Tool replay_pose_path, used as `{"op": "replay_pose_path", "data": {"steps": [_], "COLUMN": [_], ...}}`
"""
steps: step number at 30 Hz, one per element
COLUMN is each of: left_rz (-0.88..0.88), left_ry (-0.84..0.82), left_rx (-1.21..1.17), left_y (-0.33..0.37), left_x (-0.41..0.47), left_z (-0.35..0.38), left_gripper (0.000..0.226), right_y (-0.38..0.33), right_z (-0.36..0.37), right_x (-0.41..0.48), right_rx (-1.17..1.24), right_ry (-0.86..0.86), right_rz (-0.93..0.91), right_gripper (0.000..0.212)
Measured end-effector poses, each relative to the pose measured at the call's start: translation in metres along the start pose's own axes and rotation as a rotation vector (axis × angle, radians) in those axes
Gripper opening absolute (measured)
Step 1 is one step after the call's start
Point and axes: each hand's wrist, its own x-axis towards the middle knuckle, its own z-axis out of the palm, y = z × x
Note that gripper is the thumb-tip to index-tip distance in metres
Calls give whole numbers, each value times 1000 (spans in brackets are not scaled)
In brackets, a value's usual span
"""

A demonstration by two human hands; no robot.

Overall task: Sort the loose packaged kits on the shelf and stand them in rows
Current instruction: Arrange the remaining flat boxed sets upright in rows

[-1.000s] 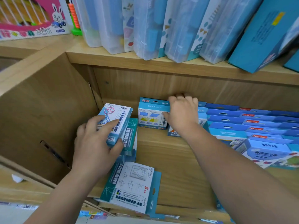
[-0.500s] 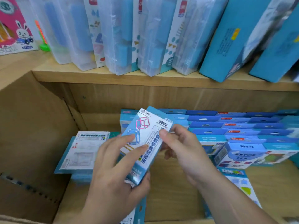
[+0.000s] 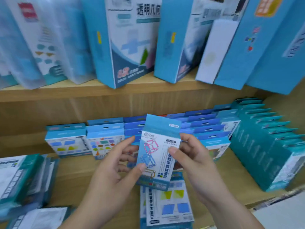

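Observation:
A light-blue kit with pink and blue cube frames printed on it [image 3: 159,146] is held upright in front of me, above the lower shelf. My left hand [image 3: 113,169] pinches its lower left edge between thumb and fingers. My right hand [image 3: 191,160] grips its right side, thumb on the front. Behind it stand rows of blue kits [image 3: 203,128] and two kits with coloured shapes [image 3: 67,140] [image 3: 105,141]. Teal kits [image 3: 267,146] stand in a row at the right. A loose kit [image 3: 168,205] lies flat below my hands.
More loose teal and white kits [image 3: 23,177] lie piled at the lower left of the wooden shelf [image 3: 79,179]. The upper shelf board [image 3: 99,91] carries tall blue and clear boxes [image 3: 125,38] leaning just above the lower opening.
The view has swung right and closer. The cube-frame kit went from my left hand alone to both hands and now stands upright, further right in front of the blue rows.

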Motion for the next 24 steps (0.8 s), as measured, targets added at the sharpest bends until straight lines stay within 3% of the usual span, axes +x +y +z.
{"op": "replay_pose_path", "data": {"steps": [5, 8, 15, 17, 20, 24], "left_rz": [-84, -89, -179, -177, -190, -173], "left_ry": [-64, -108, -265, -267, -208, -222], "left_rx": [-14, 35, -4, 37, 50, 196], "left_y": [16, 26, 40, 42, 48, 52], "left_x": [13, 18, 25, 31, 45, 75], "left_z": [68, 117, 206, 228, 254, 283], "left_gripper": [60, 40, 29, 27, 23, 24], "right_y": [0, 0, 8, 17, 34, 48], "right_z": [-81, -130, -210, -223, -235, -248], "right_x": [1, -1, -11, -20, -35, -44], "right_rx": [-74, -83, -209, -297, -529, -770], "right_ry": [-88, -107, 110, 216, 297, 165], "right_rz": [-58, -66, -87, -127, -232, -259], "right_gripper": [31, 36, 30, 33, 57, 60]}}
